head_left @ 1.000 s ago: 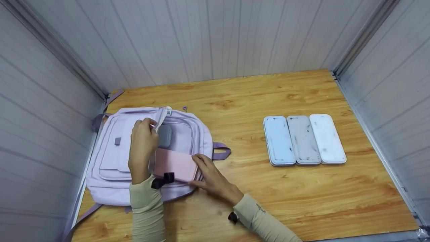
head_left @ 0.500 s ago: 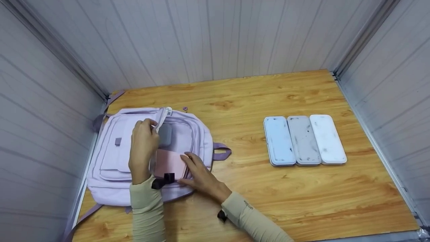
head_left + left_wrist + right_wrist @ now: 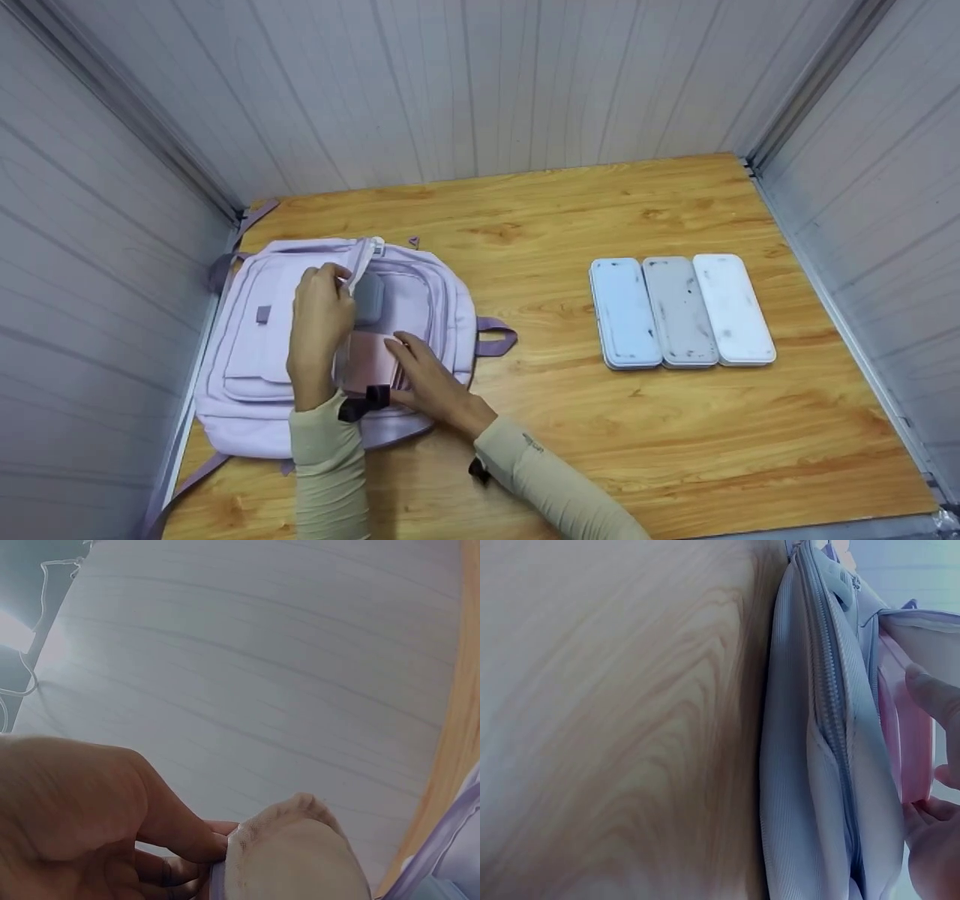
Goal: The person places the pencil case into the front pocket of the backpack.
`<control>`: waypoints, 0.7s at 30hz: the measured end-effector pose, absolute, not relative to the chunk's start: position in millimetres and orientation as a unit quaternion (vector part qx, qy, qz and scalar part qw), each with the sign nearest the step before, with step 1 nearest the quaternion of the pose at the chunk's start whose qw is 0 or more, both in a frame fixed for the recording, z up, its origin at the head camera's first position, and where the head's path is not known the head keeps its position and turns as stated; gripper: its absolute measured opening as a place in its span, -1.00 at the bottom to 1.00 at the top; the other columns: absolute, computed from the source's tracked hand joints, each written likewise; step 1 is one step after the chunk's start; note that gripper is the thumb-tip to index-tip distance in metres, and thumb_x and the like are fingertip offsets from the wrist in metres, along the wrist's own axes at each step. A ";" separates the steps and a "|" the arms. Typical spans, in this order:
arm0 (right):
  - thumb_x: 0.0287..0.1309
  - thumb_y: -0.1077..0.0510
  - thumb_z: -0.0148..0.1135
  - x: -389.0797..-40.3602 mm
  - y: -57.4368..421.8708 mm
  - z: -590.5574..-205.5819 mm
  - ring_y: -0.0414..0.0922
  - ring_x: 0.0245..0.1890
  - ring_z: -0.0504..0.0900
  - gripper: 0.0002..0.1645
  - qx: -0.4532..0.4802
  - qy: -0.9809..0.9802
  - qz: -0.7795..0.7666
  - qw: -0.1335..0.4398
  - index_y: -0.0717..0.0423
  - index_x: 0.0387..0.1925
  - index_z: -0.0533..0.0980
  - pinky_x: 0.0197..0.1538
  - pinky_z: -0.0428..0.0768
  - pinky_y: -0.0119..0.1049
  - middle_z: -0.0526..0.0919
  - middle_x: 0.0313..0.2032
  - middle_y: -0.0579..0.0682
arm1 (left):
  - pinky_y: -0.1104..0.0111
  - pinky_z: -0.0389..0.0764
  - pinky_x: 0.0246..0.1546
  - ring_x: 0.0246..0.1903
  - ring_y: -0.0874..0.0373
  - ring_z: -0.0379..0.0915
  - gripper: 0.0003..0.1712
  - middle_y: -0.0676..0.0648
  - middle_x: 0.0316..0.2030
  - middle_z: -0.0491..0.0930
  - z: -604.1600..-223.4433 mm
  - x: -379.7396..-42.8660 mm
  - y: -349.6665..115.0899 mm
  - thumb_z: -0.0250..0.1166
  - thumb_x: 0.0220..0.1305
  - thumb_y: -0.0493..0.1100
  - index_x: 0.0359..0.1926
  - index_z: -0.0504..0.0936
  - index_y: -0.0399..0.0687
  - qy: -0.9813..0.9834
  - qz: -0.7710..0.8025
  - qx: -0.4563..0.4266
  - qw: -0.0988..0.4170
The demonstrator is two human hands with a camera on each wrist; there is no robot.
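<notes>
A lilac backpack (image 3: 259,401) lies on the table at the left with its compartment unzipped. My left hand (image 3: 321,330) pinches the edge of the raised flap; the left wrist view shows the flap's pale lining (image 3: 292,862) beside the thumb. With thumb and fingers spread over opposite edges, my right hand (image 3: 429,382) grips the end of a flat pink case (image 3: 369,356). That case lies partly inside the opening, its far end hidden under the flap and left wrist. In the right wrist view the pink case (image 3: 915,727) sits just beyond the zipper (image 3: 826,675). A grey-blue case (image 3: 369,298) rests deeper in the compartment.
Three oblong cases stand side by side at the right: light blue (image 3: 626,313), grey (image 3: 680,311) and white (image 3: 733,309). The backpack's top handle (image 3: 495,337) points right. Grey panel walls (image 3: 495,82) border the wooden table (image 3: 547,405).
My right hand has moved left, sliding the pink case farther under the flap, so less of it shows. The left hand keeps its hold on the flap.
</notes>
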State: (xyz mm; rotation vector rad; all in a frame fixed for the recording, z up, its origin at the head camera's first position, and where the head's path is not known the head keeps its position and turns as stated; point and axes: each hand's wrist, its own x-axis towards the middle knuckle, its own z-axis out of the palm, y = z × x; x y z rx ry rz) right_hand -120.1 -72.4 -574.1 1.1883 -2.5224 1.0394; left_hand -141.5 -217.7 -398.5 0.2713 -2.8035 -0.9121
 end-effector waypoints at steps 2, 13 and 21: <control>0.09 -0.15 0.31 -120.9 -75.5 -574.1 0.06 0.29 0.31 -0.09 0.398 -0.846 0.344 0.081 0.24 0.32 0.22 0.36 0.27 -0.21 0.30 0.26 0.26 | -0.02 0.41 -0.05 -0.12 -0.26 0.44 -0.71 -0.38 -0.20 0.50 -397.8 -140.6 -218.4 -0.01 0.23 -0.41 -0.11 0.56 -0.43 -0.943 -0.307 0.092 0.090; 0.04 -0.18 0.34 -123.5 -88.5 -572.7 0.02 0.11 0.42 -0.10 0.393 -0.852 0.329 0.105 0.29 0.24 0.29 0.23 0.40 -0.23 0.37 0.12 0.20 | -0.01 0.41 -0.05 -0.13 -0.23 0.44 -0.71 -0.35 -0.20 0.49 -393.0 -138.1 -221.9 0.01 0.26 -0.38 -0.07 0.56 -0.39 -0.942 -0.307 0.105 0.087; -0.05 -0.06 0.39 -122.5 -100.6 -571.3 -0.13 -0.23 0.42 -0.17 0.374 -0.875 0.288 0.110 0.24 0.20 0.31 -0.10 0.49 -0.31 0.41 -0.17 0.03 | -0.01 0.40 -0.06 -0.13 -0.24 0.44 -0.72 -0.36 -0.22 0.49 -393.7 -137.6 -223.6 0.01 0.25 -0.39 -0.09 0.56 -0.40 -0.941 -0.307 0.101 0.097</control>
